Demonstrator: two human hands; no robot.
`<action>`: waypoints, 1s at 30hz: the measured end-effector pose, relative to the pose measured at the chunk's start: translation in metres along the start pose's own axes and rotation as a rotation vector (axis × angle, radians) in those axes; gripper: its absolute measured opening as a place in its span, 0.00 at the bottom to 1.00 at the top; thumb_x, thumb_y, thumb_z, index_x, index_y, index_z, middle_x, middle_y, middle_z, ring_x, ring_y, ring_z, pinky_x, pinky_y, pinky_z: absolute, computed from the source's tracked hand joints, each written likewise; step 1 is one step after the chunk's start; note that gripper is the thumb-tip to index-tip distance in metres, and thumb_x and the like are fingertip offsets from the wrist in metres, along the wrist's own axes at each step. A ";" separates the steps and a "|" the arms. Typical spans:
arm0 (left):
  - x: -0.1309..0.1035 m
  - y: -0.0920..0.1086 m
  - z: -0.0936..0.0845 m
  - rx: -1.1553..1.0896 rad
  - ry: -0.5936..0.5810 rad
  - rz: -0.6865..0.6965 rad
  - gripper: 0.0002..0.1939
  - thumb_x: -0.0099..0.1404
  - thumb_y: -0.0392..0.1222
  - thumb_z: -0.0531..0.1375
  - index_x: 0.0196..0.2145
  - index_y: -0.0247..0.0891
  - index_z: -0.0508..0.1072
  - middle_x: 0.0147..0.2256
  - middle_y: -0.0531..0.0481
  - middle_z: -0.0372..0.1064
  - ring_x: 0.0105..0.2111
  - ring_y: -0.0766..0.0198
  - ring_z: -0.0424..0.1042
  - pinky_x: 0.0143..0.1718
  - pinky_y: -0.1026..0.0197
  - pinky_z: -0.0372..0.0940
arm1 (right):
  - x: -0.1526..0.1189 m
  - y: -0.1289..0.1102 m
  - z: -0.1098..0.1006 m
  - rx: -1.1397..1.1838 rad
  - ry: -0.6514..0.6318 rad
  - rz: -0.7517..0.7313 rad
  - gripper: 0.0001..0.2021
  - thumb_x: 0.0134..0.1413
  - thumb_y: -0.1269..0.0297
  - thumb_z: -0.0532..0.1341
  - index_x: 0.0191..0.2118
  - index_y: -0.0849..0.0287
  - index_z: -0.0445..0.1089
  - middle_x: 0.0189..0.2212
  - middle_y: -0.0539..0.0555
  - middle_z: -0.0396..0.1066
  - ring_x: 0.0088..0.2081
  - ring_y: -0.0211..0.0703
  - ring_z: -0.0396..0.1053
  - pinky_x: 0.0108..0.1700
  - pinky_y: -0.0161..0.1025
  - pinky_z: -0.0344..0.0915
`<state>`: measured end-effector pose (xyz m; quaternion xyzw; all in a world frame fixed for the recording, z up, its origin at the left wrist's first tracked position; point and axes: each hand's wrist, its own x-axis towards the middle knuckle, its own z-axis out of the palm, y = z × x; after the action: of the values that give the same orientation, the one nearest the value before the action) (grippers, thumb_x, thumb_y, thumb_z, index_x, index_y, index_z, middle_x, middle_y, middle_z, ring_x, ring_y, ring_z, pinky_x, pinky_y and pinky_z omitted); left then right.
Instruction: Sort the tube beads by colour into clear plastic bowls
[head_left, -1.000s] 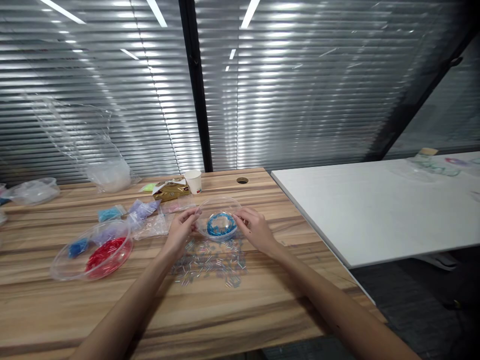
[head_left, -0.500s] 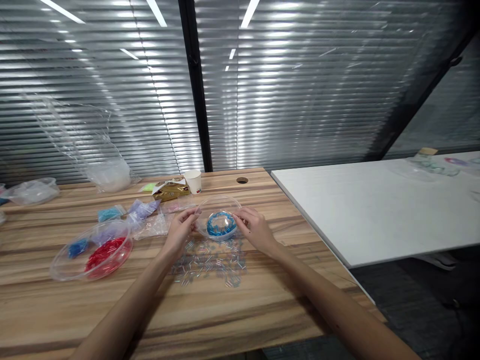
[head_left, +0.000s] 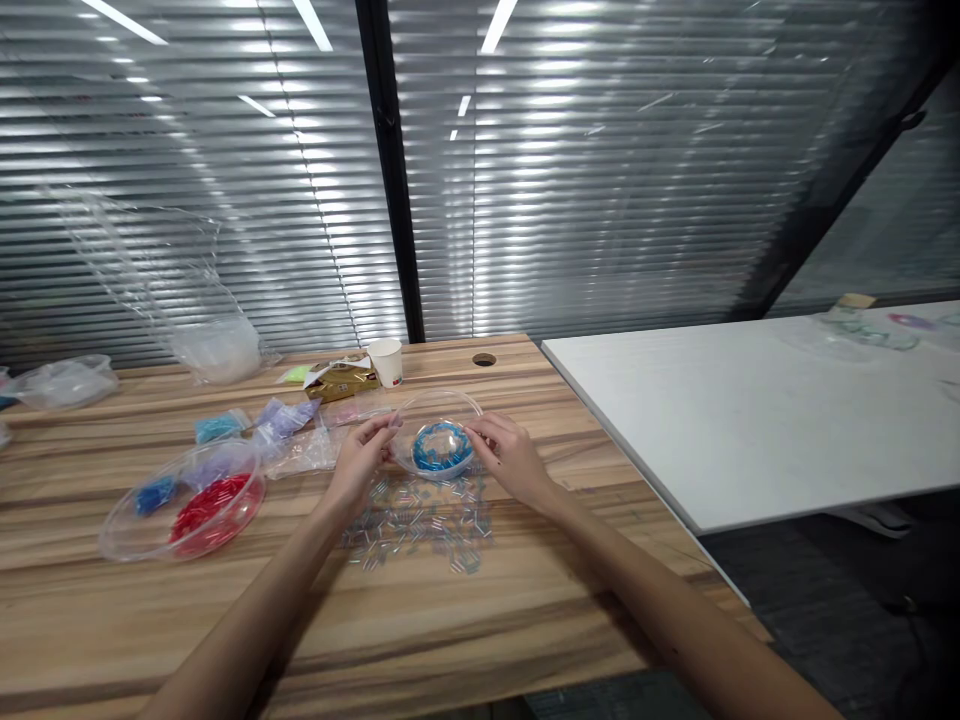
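A clear round plastic bowl [head_left: 437,404] with blue tube-like pieces [head_left: 442,462] in its bottom is tilted between my hands. My left hand [head_left: 365,455] pinches the bowl's left rim. On the right side, my right hand [head_left: 510,455] grips the rim with fingers and thumb. Many small clear tube pieces [head_left: 420,525] lie scattered on the wooden table [head_left: 450,640] just in front of the bowl. To the left, a second clear bowl [head_left: 120,530] holds red pieces [head_left: 214,505] and a small blue packet [head_left: 155,495].
Small bags, one turquoise [head_left: 220,427] and one purple [head_left: 285,420], lie behind the left bowl. A gold packet [head_left: 341,380] and a white paper cup [head_left: 386,363] stand farther back. A large clear bag [head_left: 221,350] is back left. A white table [head_left: 735,420] adjoins on the right.
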<state>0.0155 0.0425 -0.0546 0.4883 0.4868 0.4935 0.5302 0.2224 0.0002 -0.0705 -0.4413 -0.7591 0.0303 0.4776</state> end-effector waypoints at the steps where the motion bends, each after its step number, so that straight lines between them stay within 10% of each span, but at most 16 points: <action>1: 0.000 0.000 0.000 0.003 -0.001 0.001 0.26 0.44 0.48 0.65 0.40 0.31 0.71 0.32 0.47 0.66 0.23 0.73 0.59 0.21 0.71 0.56 | 0.000 0.000 0.000 -0.001 -0.001 0.000 0.10 0.59 0.67 0.51 0.36 0.60 0.70 0.34 0.53 0.70 0.37 0.38 0.65 0.40 0.36 0.61; 30: 0.000 -0.002 0.001 0.055 -0.024 0.058 0.25 0.47 0.50 0.64 0.40 0.31 0.71 0.35 0.46 0.67 0.23 0.72 0.60 0.22 0.70 0.56 | 0.001 -0.002 -0.003 0.017 -0.021 0.026 0.10 0.58 0.67 0.51 0.35 0.59 0.70 0.34 0.53 0.71 0.37 0.39 0.66 0.41 0.37 0.61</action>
<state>0.0161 0.0426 -0.0564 0.5226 0.4794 0.4893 0.5076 0.2230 -0.0014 -0.0676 -0.4466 -0.7580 0.0475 0.4729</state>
